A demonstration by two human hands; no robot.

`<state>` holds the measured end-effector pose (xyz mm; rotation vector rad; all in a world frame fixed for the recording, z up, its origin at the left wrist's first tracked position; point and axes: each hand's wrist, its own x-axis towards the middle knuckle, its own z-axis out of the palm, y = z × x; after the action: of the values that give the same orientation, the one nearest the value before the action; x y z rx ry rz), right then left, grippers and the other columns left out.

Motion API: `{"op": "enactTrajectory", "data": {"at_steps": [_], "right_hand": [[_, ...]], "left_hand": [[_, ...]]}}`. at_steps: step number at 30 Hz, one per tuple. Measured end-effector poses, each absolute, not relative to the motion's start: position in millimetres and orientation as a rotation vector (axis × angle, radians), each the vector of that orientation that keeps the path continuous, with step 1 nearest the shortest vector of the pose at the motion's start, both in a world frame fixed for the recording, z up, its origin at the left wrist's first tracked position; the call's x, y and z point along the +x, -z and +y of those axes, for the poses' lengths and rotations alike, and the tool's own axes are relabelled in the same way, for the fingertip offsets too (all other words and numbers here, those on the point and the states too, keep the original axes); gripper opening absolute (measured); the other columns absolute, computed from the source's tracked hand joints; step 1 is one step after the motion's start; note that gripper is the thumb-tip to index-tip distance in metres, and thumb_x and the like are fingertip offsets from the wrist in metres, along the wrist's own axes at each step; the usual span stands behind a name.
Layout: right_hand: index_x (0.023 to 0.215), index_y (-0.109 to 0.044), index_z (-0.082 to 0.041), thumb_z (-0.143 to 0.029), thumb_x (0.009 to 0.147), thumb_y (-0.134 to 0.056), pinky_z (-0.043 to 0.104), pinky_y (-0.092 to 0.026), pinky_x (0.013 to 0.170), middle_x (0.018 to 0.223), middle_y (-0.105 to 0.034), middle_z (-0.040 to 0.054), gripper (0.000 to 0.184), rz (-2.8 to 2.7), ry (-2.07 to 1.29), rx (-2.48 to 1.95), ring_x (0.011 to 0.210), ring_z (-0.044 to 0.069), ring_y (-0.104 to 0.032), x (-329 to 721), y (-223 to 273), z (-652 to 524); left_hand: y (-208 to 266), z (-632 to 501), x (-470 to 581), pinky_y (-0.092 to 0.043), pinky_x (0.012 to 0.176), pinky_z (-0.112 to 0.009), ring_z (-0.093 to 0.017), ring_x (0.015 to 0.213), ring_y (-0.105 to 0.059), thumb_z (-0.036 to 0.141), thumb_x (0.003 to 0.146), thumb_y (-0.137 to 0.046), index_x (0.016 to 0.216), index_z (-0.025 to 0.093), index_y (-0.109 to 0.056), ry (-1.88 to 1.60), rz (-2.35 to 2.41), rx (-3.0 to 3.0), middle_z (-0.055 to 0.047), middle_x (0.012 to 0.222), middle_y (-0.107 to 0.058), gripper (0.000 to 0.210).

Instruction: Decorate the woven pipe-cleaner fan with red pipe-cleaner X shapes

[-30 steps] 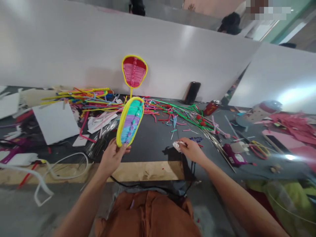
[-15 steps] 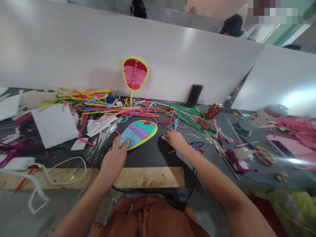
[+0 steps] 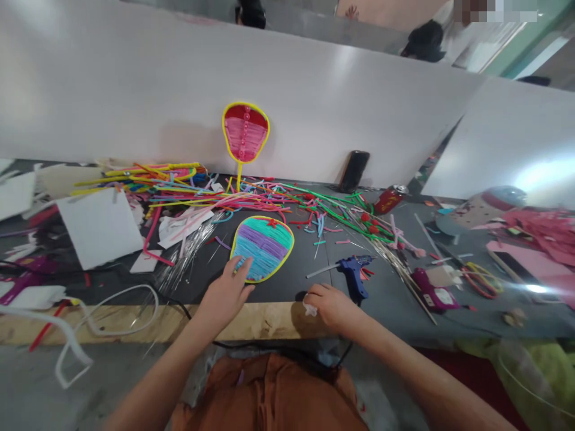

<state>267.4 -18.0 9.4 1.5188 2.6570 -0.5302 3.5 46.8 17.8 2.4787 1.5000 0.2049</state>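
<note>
On the dark grey tabletop (image 3: 283,293), one rounded, yellow-rimmed panel of teal, purple and blue strands (image 3: 265,250) lay flat, near both hands. The left hand (image 3: 228,290) rested on its lower left, fingers spread, not visibly gripping; the right hand (image 3: 330,305) pinched one crumpled white scrap (image 3: 309,308), its material too blurred to name. The step in hand looked like steadying the panel; the next move, I judged, called for light pressure. One blue glue gun (image 3: 354,275), one red drink can (image 3: 390,200) and one upright pink-and-red panel (image 3: 245,134) lay or stood beyond.
</note>
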Motion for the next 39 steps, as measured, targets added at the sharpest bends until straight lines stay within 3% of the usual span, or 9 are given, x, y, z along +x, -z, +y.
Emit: {"op": "enactTrajectory", "data": {"at_steps": [6,10,14,19,25,28,30,35,39], "right_hand": [[0.081,-0.065,-0.019,-0.003,0.075,-0.047,0.027,-0.045,0.074,0.084,-0.063,0.0060,0.025,2.581,1.043,1.875,0.079,0.017,-0.058,292,-12,-39],[0.085,-0.062,-0.019,-0.019,0.075,-0.053,0.022,-0.042,0.054,0.065,-0.058,-0.0018,0.013,2.079,2.073,2.494,0.055,0.011,-0.051,301,-13,-43],[0.083,-0.059,-0.019,-0.023,0.060,-0.069,0.017,-0.035,0.044,0.065,-0.056,-0.0042,0.025,1.262,3.083,2.616,0.048,0.006,-0.045,290,-10,-43],[0.081,-0.056,-0.020,-0.023,0.060,-0.070,0.015,-0.029,0.038,0.060,-0.052,-0.0071,0.026,1.104,3.322,2.519,0.039,0.003,-0.035,260,-5,-36],[0.077,-0.058,-0.019,-0.033,0.060,-0.076,0.017,-0.034,0.041,0.062,-0.054,-0.0048,0.029,1.112,3.447,2.415,0.046,0.006,-0.044,231,-6,-22],[0.086,-0.063,-0.018,-0.036,0.064,-0.075,0.018,-0.035,0.045,0.073,-0.060,-0.0006,0.031,1.255,3.396,2.352,0.056,0.008,-0.052,234,-12,-18],[0.098,-0.063,-0.020,-0.034,0.070,-0.071,0.020,-0.038,0.050,0.081,-0.063,0.0014,0.032,1.600,3.120,2.405,0.062,0.011,-0.055,243,-13,-18],[0.096,-0.065,-0.020,-0.015,0.077,-0.058,0.028,-0.045,0.071,0.089,-0.064,0.0038,0.021,2.528,1.557,2.510,0.075,0.015,-0.057,262,-2,-32],[0.091,-0.068,-0.019,-0.019,0.083,-0.058,0.027,-0.044,0.070,0.084,-0.063,0.0054,0.013,2.558,0.951,2.265,0.077,0.017,-0.058,251,9,-48]], "left_hand": [[-26,40,3,-0.053,0.074,-0.033,-0.022,0.087,-0.066,0.034,0.089,-0.042,0.127,0.019,-0.050,-0.367,1.417,2.354,-0.013,0.123,-0.056,0.042],[-35,36,13,-0.051,0.078,-0.032,-0.019,0.082,-0.065,0.039,0.087,-0.047,0.121,0.021,-0.056,-0.557,1.282,2.188,-0.010,0.113,-0.062,0.039],[-35,25,41,-0.051,0.082,-0.032,-0.020,0.094,-0.062,0.038,0.084,-0.052,0.124,0.022,-0.053,-0.575,1.027,2.032,-0.010,0.118,-0.060,0.043],[-35,16,80,-0.051,0.083,-0.030,-0.019,0.100,-0.059,0.035,0.083,-0.057,0.130,0.022,-0.048,-0.524,0.818,1.996,-0.011,0.127,-0.054,0.050],[-34,24,93,-0.049,0.078,-0.031,-0.020,0.088,-0.061,0.017,0.083,-0.051,0.101,0.018,-0.068,-0.583,0.993,2.144,-0.007,0.090,-0.068,0.025],[-30,32,86,-0.048,0.074,-0.027,-0.017,0.084,-0.063,0.014,0.084,-0.046,0.092,0.020,-0.070,-0.703,1.023,2.170,-0.004,0.086,-0.070,0.026],[-26,38,78,-0.048,0.075,-0.026,-0.017,0.084,-0.063,0.013,0.083,-0.045,0.091,0.020,-0.069,-0.771,1.061,2.197,-0.003,0.089,-0.071,0.026],[-24,47,55,-0.048,0.074,-0.025,-0.017,0.082,-0.065,0.022,0.085,-0.049,0.087,0.020,-0.069,-0.895,1.215,2.174,-0.003,0.087,-0.073,0.020],[-22,49,41,-0.048,0.072,-0.023,-0.015,0.074,-0.064,0.025,0.084,-0.053,0.089,0.019,-0.069,-0.951,1.301,2.078,-0.002,0.082,-0.071,0.018]]}}
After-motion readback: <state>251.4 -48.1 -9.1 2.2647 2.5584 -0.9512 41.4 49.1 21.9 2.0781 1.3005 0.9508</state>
